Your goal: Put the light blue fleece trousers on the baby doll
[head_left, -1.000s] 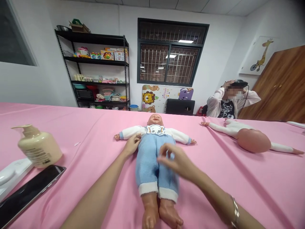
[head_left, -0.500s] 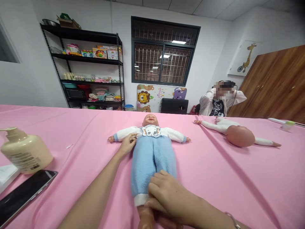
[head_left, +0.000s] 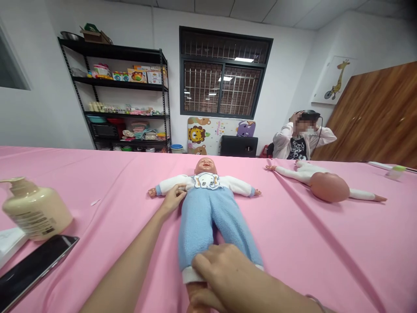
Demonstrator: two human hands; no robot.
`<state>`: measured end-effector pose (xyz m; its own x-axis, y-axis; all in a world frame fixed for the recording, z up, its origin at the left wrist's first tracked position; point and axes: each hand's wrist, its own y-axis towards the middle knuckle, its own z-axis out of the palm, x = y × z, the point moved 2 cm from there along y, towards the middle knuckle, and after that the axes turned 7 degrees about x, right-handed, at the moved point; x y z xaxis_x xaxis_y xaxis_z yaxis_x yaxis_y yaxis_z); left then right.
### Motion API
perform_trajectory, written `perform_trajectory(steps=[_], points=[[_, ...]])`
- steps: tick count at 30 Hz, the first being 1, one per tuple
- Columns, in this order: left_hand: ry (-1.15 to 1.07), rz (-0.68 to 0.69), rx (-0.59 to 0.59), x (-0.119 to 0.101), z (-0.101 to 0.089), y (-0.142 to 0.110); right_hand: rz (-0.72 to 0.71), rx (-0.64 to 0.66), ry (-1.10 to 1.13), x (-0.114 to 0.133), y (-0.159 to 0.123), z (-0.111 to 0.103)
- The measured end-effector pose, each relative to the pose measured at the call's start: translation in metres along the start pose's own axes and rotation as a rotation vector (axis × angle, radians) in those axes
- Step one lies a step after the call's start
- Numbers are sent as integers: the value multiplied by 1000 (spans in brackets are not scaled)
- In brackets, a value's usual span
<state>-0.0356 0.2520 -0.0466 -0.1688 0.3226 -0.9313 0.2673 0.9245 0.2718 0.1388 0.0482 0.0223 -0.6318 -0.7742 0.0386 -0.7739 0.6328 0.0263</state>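
A baby doll [head_left: 208,204] in blue fleece trousers and a white top lies on its back on the pink tablecloth [head_left: 104,187], head away from me. My left hand [head_left: 174,196] pinches the clothing at the doll's side near its armpit. My right hand [head_left: 224,278] is closed around the doll's lower legs at the white trouser cuffs, hiding the feet. The doll's legs are spread slightly apart.
A cream pump bottle [head_left: 34,211], a dark phone [head_left: 32,267] and a white object [head_left: 8,243] lie at the left. A second doll [head_left: 325,184] lies at the right, with a seated person [head_left: 301,139] behind it. Shelves [head_left: 120,91] stand at the back wall.
My right hand moved from the doll's belly down to its ankles and closed on them. The doll's legs have parted. My left hand stayed at the doll's side.
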Motion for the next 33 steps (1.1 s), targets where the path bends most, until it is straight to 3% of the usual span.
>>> perform_trajectory(steps=[4,8,11,14,16,20,24,30,33], points=[[3,-7,11,1,-1,1,-188,-56,-133,10,13,23],[40,-7,21,-3,-1,2,-298,-27,-55,12,10,15],[28,-12,12,-7,1,1,-185,-83,124,-11,15,-8],[-2,1,-28,-8,2,-1,16,-308,275,-64,26,-19],[4,2,-17,-8,4,-1,115,-403,276,-105,33,-9],[62,16,105,-9,11,3,216,-358,502,-162,41,36],[248,57,99,-17,11,5,209,-377,603,-169,39,52],[633,115,-181,-33,4,1,219,-435,664,-165,35,48],[835,110,-153,-34,6,0,230,-470,727,-168,35,52]])
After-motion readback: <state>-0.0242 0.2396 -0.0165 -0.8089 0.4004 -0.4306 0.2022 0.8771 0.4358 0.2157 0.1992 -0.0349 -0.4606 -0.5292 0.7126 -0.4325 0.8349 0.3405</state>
